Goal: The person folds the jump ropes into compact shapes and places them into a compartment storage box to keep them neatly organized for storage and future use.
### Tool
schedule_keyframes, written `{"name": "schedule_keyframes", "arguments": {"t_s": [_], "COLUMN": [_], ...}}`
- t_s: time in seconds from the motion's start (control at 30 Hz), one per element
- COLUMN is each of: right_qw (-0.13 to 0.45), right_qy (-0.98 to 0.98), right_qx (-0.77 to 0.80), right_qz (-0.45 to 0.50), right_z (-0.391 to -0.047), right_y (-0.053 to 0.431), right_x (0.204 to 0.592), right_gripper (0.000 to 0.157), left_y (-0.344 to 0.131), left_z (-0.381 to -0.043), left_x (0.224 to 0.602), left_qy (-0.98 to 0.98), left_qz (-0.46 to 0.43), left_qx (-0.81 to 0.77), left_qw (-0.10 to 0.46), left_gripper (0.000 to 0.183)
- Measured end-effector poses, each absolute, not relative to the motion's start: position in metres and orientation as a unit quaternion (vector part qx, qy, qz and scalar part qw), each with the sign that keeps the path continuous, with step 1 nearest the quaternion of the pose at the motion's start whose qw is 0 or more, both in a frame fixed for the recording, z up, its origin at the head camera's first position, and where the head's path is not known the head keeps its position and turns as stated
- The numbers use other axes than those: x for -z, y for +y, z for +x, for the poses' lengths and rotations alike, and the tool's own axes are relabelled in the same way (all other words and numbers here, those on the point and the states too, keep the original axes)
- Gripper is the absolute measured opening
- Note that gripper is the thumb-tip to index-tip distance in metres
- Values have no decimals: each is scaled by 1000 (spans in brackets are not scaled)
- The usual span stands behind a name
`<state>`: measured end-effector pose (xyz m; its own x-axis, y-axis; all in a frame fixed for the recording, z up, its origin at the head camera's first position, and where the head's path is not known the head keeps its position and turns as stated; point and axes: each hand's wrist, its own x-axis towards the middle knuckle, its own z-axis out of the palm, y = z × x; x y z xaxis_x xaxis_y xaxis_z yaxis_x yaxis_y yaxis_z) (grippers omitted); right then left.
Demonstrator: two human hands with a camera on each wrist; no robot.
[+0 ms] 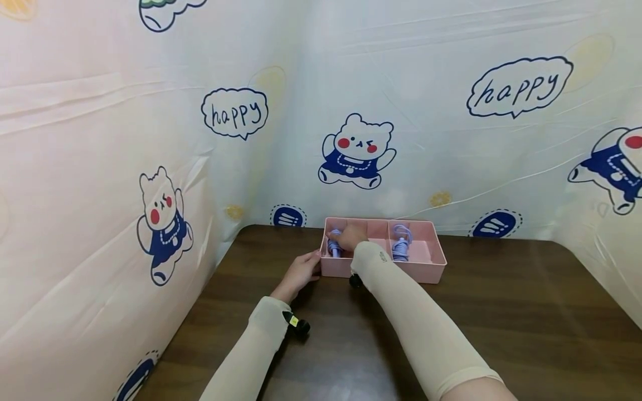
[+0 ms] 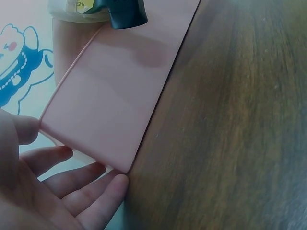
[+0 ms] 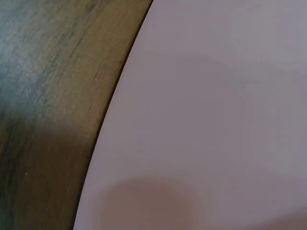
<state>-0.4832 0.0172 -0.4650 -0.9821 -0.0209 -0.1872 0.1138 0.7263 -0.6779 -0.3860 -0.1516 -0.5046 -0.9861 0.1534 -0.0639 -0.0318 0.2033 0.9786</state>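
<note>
A pink divided box (image 1: 382, 270) stands at the back of the table. Inside its left part lies a lavender wound cord (image 1: 335, 249), and my right hand (image 1: 351, 238) reaches over the front wall and holds it, the fingertips partly hidden. A second lavender wound cord (image 1: 400, 250), with a loose loop on top, lies right of a divider. At the box's left end my left hand (image 1: 302, 271) touches the outer wall. The left wrist view shows this hand (image 2: 57, 187) with its thumb at the rim corner and fingers spread along the end wall.
The brown wooden table (image 1: 511, 312) extends in front and to the right of the box. A printed curtain (image 1: 426, 111) hangs close behind the box and along the left side. The right wrist view is mostly filled by the pink box wall (image 3: 201, 120).
</note>
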Motion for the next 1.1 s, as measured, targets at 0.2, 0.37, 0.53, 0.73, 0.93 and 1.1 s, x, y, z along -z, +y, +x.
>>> {"name": "schedule_keyframes", "arguments": {"t_s": [0.2,0.37,0.53,0.73,0.93,1.1], "right_qw": [89,92,106,113,105,85], "right_qy": [942,953,954,940,934,957], "right_qx": [323,290,280,322,342,267], "right_qz": [1,-9,-26,-8,6,-73], "right_z": [-483,-487,-490,-490,-501,-515], "right_y": [13,11,12,15,15,20], "right_x": [468,472,475,473,479,492], "right_gripper": [47,56,67,64,53,58], "left_y": [-153,-154,-154,-154,-152,-152], "left_z": [-383,-384,-386,-385,-384,-386], "left_x": [504,504,504,502,501,503], "left_qy": [775,778,778,776,774,775], "left_qz": [38,41,42,44,42,42], "left_qx": [-626,-622,-622,-626,-629,-627], "left_qw": [76,79,80,70,67,70], "left_gripper": [55,57,57,55,52,54]}}
